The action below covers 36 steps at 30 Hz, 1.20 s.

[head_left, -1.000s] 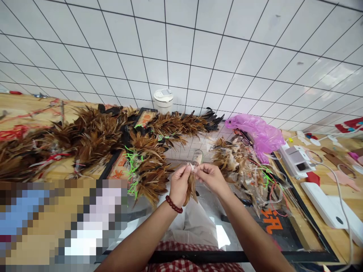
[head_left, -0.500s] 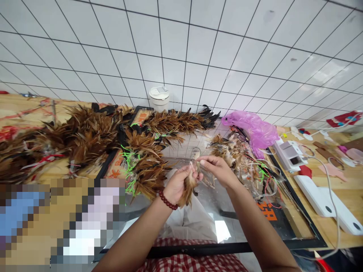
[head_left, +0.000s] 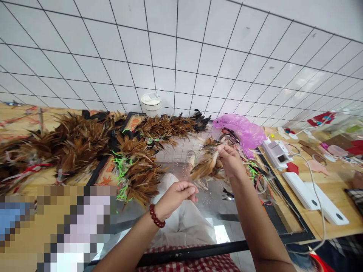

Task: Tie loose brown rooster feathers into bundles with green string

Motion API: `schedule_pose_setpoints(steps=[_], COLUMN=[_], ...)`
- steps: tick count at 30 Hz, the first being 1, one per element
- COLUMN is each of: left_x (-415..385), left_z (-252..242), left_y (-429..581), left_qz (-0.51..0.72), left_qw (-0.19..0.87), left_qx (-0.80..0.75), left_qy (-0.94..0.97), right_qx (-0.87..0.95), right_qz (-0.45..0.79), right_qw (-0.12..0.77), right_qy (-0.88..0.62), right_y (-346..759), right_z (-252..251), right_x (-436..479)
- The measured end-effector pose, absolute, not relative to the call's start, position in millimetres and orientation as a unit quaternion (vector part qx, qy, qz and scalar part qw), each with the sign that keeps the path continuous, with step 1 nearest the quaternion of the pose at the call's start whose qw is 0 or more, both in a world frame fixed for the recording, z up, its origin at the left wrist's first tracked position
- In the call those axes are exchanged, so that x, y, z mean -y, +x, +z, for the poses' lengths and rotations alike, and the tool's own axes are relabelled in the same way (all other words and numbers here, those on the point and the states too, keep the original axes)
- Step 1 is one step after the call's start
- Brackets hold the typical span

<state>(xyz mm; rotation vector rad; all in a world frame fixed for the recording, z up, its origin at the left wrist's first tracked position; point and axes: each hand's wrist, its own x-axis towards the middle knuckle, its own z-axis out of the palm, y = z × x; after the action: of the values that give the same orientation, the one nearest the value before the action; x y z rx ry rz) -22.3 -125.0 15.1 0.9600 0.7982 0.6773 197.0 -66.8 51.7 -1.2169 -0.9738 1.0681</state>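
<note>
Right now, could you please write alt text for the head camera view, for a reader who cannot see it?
A person's right hand pinches a bunch of brown feathers over a glass tabletop, while the left hand, wearing a beaded bracelet, is loosely curled, with nothing visible in it. Feather bundles lie to the left; a purple bag lies beyond the right hand.

Craft workshop: black-framed glass table (head_left: 198, 251) heaped with brown feather bundles (head_left: 138, 162), some with green ties (head_left: 121, 185); wooden worktop (head_left: 336, 190) at right with coloured cut scraps (head_left: 317, 166), a white cable (head_left: 320, 202); tiled wall (head_left: 161, 49) behind. Far-right clutter (head_left: 357, 148) too blurred to identify.
</note>
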Motion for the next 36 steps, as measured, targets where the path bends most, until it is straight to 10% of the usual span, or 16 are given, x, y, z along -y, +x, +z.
schedule_pose_setpoints(steps=[6,18,21,28,36], left_x=[113.7,92.8,90.9,90.3,91.2], left_z=[37.7,15.0,5.7,-8.7,-10.3], left_y=[-19.9,15.4,12.2,2.7,-0.7], left_qz=[0.493,0.438,0.471,0.519,0.538], left_qw=[0.490,0.657,0.712,0.775,0.752], left_qx=[-0.478,-0.378,-0.347,-0.293,-0.327], left_qy=[0.537,0.483,0.387,0.208,0.197], right_qx=[0.476,0.655,0.693,0.722,0.751], right_qz=[0.441,0.316,0.371,0.029,0.065], right_qw=[0.542,0.450,0.348,0.018,0.089], right_qy=[-0.534,-0.518,-0.510,-0.691,-0.652], right_y=[188.1,155.6,170.2,185.8,174.7], right_z=[52.0,46.9,50.5,48.4,44.7], right_x=[85.8,97.1,65.6,-41.1,-40.1])
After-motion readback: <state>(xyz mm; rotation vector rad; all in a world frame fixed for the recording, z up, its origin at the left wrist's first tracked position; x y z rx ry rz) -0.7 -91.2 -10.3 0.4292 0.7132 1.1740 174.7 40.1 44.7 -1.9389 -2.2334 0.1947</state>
